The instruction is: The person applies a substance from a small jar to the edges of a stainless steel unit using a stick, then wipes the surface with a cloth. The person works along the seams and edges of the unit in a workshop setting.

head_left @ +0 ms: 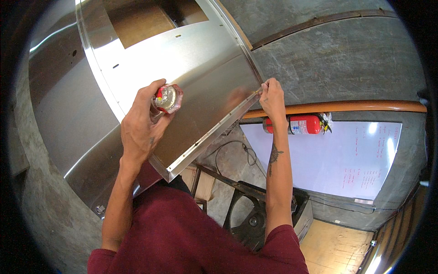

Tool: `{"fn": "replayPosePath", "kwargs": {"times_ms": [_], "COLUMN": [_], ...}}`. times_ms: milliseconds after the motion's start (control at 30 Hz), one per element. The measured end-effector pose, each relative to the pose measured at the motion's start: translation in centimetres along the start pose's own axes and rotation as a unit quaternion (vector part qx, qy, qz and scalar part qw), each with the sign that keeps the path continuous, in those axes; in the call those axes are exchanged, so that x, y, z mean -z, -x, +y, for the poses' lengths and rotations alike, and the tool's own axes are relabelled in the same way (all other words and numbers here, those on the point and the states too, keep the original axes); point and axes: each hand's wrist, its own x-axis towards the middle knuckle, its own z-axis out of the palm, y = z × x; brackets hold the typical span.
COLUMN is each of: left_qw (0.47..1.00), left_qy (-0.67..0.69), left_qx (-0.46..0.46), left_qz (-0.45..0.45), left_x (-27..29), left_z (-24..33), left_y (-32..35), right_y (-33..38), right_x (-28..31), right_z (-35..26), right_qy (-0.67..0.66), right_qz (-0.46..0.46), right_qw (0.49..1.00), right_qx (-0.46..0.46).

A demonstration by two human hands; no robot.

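Observation:
My left hand (143,125) is closed around a clear plastic bottle (169,99) with red and yellow on it. It holds the bottle above a large stainless steel panel (200,86), with one end of the bottle turned up. At the panel's far right corner is my right hand (272,97), its fingers curled together against the edge. Whatever those fingers hold, if anything, is hidden. A pale folded flange (214,132) with small holes runs from the near corner up to my right hand. The panel has small slots and a large rectangular cutout (146,23).
An orange pipe (346,107) runs along the grey wall at right, beside a red fire extinguisher (305,124) and a whiteboard (328,160). Below stand a black frame with a round opening (253,219) and a looped cable (223,155) on the floor.

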Motion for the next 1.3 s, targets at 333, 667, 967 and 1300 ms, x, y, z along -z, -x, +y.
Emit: {"fn": "replayPosePath", "kwargs": {"times_ms": [333, 667, 967, 1300], "left_qw": [1.000, 1.000, 0.998, 0.999], "left_qy": [0.008, 0.003, 0.017, 0.011], "left_qx": [0.013, 0.008, 0.047, 0.041], "left_qz": [-0.008, -0.003, -0.029, -0.019], "left_x": [0.1, 0.1, 0.8, 0.7], "left_z": [0.0, 0.2, 1.1, 1.3], "left_y": [0.1, -0.2, -0.4, -0.5], "right_y": [-0.2, 0.3, 4.5, 4.3], "right_x": [-0.5, 6.6, 6.6, 2.4], "right_z": [1.0, -8.2, -22.3, -25.2], "right_qy": [0.001, -0.152, -0.306, -0.264], "right_qz": [0.004, 0.047, 0.080, 0.046], "right_qw": [1.000, 0.982, 0.948, 0.956], "right_qx": [0.013, -0.103, 0.029, 0.121]}}
